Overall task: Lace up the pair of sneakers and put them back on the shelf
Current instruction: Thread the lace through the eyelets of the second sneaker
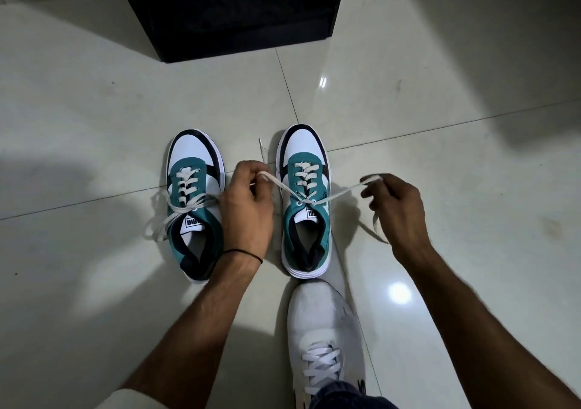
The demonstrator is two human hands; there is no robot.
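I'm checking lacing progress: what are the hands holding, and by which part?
The lace of the sneaker on the right, near its two free ends: the left hand pinches one, the right hand the other, both pulled sideways from the top eyelets.

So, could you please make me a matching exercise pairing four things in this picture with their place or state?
1 left hand
2 left-side sneaker
3 black shelf unit
4 white shoe

a on the person's foot
b far end of the floor
c laces loose, untied
d pinches a lace of the right-side sneaker

Pairs: 1-d, 2-c, 3-b, 4-a
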